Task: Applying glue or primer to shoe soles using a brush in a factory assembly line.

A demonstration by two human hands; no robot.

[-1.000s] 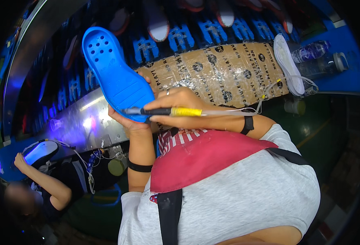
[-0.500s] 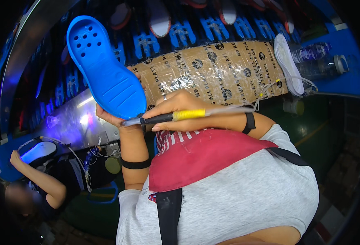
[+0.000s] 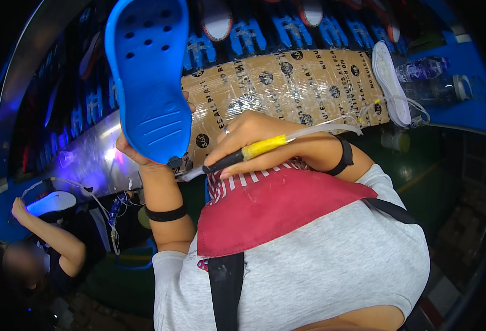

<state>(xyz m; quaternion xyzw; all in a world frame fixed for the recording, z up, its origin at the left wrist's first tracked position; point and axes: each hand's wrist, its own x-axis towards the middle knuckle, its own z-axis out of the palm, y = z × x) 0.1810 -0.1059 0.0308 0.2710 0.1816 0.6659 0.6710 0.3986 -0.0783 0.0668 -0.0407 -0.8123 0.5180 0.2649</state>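
My left hand (image 3: 134,152) holds up a blue clog-shaped shoe piece (image 3: 151,105) from beneath, with a few fingertips showing at its right edge. The piece has several round holes at its far end and ridges towards its near end. A small dark spot sits at its near tip. In my closed right hand (image 3: 254,139) is a tube-fed glue brush (image 3: 225,161), with a black grip, yellow tape and a pale tip. That tip is just below the blue piece, apart from it. A clear tube (image 3: 326,128) runs off to the right from the brush.
A cardboard sheet (image 3: 276,96) under clear film lies ahead. Blue shoe holders (image 3: 246,39) and shoes line up behind it. A white sole (image 3: 391,83) and bottles (image 3: 425,70) are at right. To the left, a co-worker's hand (image 3: 19,209) is at another sole (image 3: 52,203).
The blue piece has turned more upright and come closer to the camera. The brush has dropped away from its near tip, shifting slightly right, and now points down to the left.
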